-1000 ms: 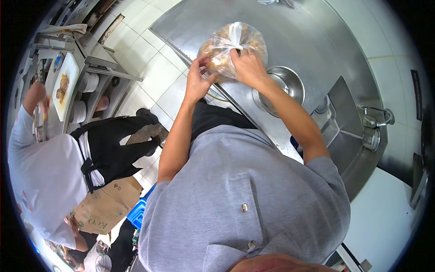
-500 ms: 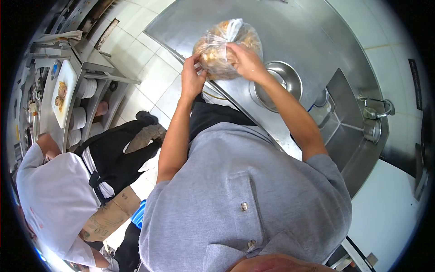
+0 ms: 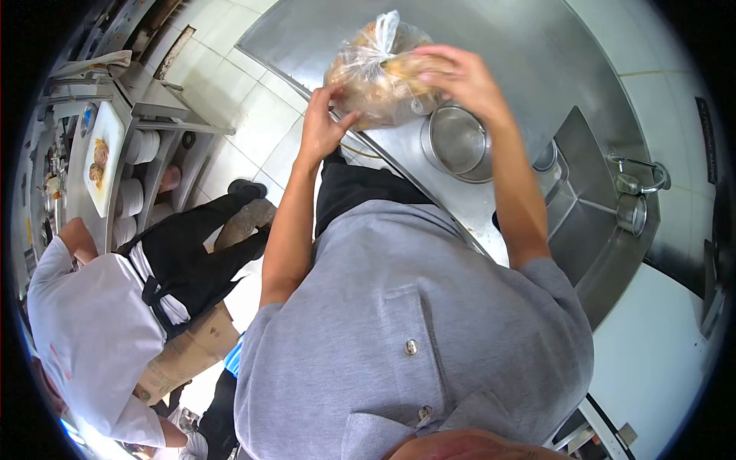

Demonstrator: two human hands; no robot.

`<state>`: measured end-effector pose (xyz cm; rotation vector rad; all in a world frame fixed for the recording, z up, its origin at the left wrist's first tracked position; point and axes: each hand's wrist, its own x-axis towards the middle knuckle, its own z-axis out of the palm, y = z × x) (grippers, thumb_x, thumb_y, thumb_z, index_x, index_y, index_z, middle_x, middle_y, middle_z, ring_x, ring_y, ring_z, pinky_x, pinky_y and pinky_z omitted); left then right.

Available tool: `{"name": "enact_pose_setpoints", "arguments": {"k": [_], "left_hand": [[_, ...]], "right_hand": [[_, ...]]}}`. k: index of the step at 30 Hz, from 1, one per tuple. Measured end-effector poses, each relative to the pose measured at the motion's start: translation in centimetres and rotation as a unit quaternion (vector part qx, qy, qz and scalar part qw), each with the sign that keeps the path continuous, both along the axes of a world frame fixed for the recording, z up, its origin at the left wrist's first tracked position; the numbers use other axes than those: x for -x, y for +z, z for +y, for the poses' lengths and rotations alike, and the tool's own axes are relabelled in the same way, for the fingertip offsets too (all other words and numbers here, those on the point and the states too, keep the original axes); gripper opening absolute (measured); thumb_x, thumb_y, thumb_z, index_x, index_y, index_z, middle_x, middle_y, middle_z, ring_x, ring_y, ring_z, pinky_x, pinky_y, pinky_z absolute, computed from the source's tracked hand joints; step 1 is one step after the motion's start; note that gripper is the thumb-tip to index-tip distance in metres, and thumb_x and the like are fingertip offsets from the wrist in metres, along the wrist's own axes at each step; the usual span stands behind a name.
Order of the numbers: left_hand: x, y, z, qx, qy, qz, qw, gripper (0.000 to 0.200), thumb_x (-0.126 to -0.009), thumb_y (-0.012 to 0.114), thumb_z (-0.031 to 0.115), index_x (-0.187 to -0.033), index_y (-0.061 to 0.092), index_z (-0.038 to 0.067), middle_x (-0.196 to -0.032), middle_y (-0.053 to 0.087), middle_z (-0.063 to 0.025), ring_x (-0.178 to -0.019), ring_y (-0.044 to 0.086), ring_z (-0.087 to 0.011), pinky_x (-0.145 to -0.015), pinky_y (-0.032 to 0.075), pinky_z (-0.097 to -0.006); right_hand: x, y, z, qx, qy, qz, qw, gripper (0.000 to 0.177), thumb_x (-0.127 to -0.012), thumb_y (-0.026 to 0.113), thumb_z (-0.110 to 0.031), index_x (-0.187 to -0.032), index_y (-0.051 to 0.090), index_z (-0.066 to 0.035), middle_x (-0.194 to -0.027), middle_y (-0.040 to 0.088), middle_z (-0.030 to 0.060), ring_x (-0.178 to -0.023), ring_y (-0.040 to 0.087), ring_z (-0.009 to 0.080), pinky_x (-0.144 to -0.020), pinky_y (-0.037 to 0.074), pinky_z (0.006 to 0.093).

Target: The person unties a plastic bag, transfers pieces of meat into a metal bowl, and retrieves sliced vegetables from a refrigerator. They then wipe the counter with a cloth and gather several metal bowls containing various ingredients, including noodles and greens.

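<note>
A clear plastic bag (image 3: 368,96) of brownish-yellow food, its white top twisted upward, sits at the edge of the steel counter. Against the bag's near left side rests my left hand (image 3: 322,126), thumb and fingers apart. My right hand (image 3: 471,80) is at the bag's right side, blurred by motion, its fingers closed around a yellowish-brown piece of food (image 3: 406,70). Exactly what kind of food it is, and whether plastic still covers it, I cannot make out. Just below my right hand stands a round metal bowl (image 3: 431,146) with a sieve-like round insert (image 3: 461,142).
The steel counter (image 3: 506,38) runs to a sink (image 3: 579,230) with a tap (image 3: 652,178) on the right. A person in white (image 3: 100,322) works at the left beside a cutting board (image 3: 107,165) with food. Plates (image 3: 130,199) are stacked below; a cardboard box (image 3: 188,360) stands behind.
My right hand has moved right, away from the bag's middle, with the yellowish-brown piece now showing in its fingers. My left hand stays at the bag's side, its thumb and fingers wider apart.
</note>
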<state>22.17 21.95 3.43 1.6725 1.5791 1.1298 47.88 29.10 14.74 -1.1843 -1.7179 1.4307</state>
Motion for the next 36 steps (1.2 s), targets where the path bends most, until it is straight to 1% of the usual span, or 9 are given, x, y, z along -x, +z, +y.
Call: {"name": "enact_pose_setpoints", "arguments": {"k": [4,9,12,16,18,22,25,26,36], "left_hand": [[-0.9,0.2,-0.5,0.001,0.014,0.007,1.0,0.054,-0.07,0.081,0.011,-0.116,0.054,0.003,-0.112,0.054,-0.0118,-0.103,0.054,-0.0241,-0.083,0.048,-0.0368],[-0.4,-1.9,1.4,-0.024,0.101,-0.062,0.993,0.065,-0.07,0.081,0.016,-0.124,0.049,0.001,-0.117,0.05,-0.0157,-0.105,0.053,-0.0278,-0.083,0.048,-0.037],[0.6,-2.5,2.9,0.046,0.097,-0.087,0.99,0.058,-0.078,0.071,0.014,-0.128,0.049,-0.003,-0.118,0.056,-0.0188,-0.107,0.055,-0.0266,-0.087,0.047,-0.0352],[1.1,-1.9,3.6,0.117,0.069,-0.178,0.975,0.046,-0.081,0.061,0.006,-0.125,0.052,-0.005,-0.113,0.063,-0.0182,-0.103,0.06,-0.0256,-0.089,0.048,-0.0345],[1.1,-2.4,4.0,0.119,0.049,-0.147,0.981,0.046,-0.08,0.057,0.003,-0.125,0.052,-0.005,-0.113,0.063,-0.0174,-0.103,0.061,-0.0251,-0.088,0.048,-0.0344],[1.7,-2.8,4.6,0.145,0.024,-0.155,0.977,0.05,-0.077,0.048,-0.007,-0.127,0.052,-0.003,-0.113,0.063,-0.0145,-0.102,0.06,-0.0224,-0.089,0.048,-0.0324],[1.2,-2.8,4.6,0.161,0.023,-0.218,0.962,0.052,-0.075,0.047,-0.007,-0.127,0.053,-0.003,-0.112,0.062,-0.0153,-0.104,0.059,-0.0264,-0.091,0.046,-0.0325],[1.4,-3.2,4.8,0.139,0.009,-0.188,0.972,0.055,-0.074,0.047,-0.007,-0.128,0.052,-0.001,-0.114,0.059,-0.0144,-0.107,0.056,-0.0264,-0.094,0.043,-0.0325],[1.3,-2.5,4.8,0.171,-0.07,-0.122,0.975,0.061,-0.075,0.047,-0.007,-0.133,0.053,0.01,-0.117,0.052,-0.0127,-0.112,0.049,-0.0245,-0.098,0.039,-0.0302]], "right_hand": [[-8.5,4.7,-2.4,-0.056,-0.082,-0.03,0.995,0.034,-0.082,0.073,-0.017,-0.114,0.065,-0.011,-0.097,0.067,-0.0002,-0.076,0.058,0.0048,-0.052,0.043,0.0184],[-12.9,3.4,-3.6,-0.006,0.002,-0.127,0.992,0.031,-0.082,0.071,-0.013,-0.112,0.066,-0.007,-0.097,0.069,0.0036,-0.084,0.063,0.0119,-0.066,0.05,0.0255],[-9.2,1.1,-2.3,-0.148,0.001,-0.171,0.974,0.027,-0.084,0.066,-0.011,-0.109,0.066,-0.002,-0.099,0.07,0.0112,-0.093,0.066,0.0213,-0.084,0.05,0.034],[-0.2,-3.7,0.2,-0.245,0.111,-0.132,0.954,0.022,-0.082,0.056,-0.002,-0.1,0.068,-0.003,-0.094,0.068,0.018,-0.087,0.066,0.0294,-0.079,0.05,0.0352],[3.6,-6.4,2.6,-0.229,0.197,-0.328,0.895,0.022,-0.078,0.056,-0.003,-0.096,0.068,-0.002,-0.091,0.065,0.0226,-0.088,0.063,0.0379,-0.077,0.05,0.0412],[7.8,-6.5,3.0,-0.226,0.113,-0.354,0.9,0.017,-0.075,0.058,-0.008,-0.087,0.065,0.002,-0.091,0.063,0.0279,-0.092,0.063,0.0383,-0.082,0.049,0.0458],[7.8,-7.1,1.5,-0.256,0.097,-0.269,0.924,0.069,-0.078,0.07,-0.033,-0.137,0.044,-0.006,-0.119,0.055,0.0309,-0.112,0.053,0.0438,-0.095,0.043,0.0483],[7.9,-8.7,2.5,-0.264,0.137,-0.252,0.921,0.094,-0.077,0.072,-0.042,-0.15,0.019,-0.013,-0.133,0.046,0.0286,-0.12,0.046,0.046,-0.1,0.04,0.0468],[7.2,-9.9,4.2,-0.24,0.13,-0.151,0.95,0.09,-0.068,0.079,-0.045,-0.141,0.037,-0.012,-0.127,0.055,0.022,-0.119,0.05,0.0402,-0.098,0.041,0.0421]]}}
